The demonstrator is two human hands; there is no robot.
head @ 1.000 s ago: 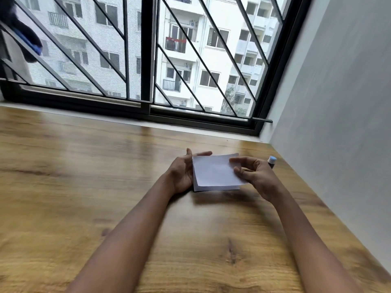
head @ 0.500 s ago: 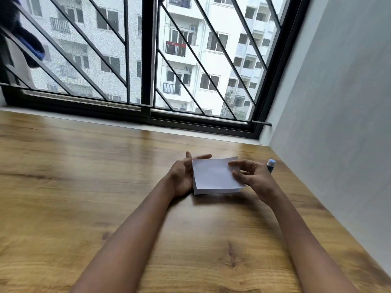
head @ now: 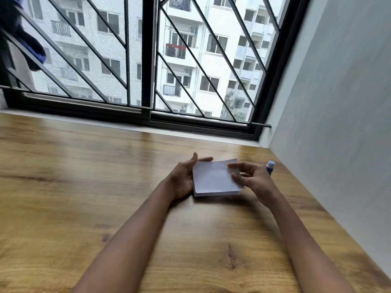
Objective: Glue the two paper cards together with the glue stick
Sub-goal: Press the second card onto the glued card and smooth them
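Two white paper cards [head: 213,178] lie stacked, one over the other, just above the wooden table [head: 84,187]. My left hand [head: 184,178] holds their left edge, thumb up and fingers behind. My right hand [head: 251,178] pinches the right edge, with the far right corner of the top card curling upward. A blue glue stick with a pale cap [head: 270,167] stands on the table right behind my right hand, partly hidden by it.
A grey wall [head: 338,123] runs close along the table's right side. A barred window [head: 148,60] with a black frame closes the far edge. Dark blue cloth [head: 23,45] hangs at the upper left.
The hands and cards stay almost in place. The fingers of my right hand have spread a little on the cards' right edge. The view has tilted slightly.
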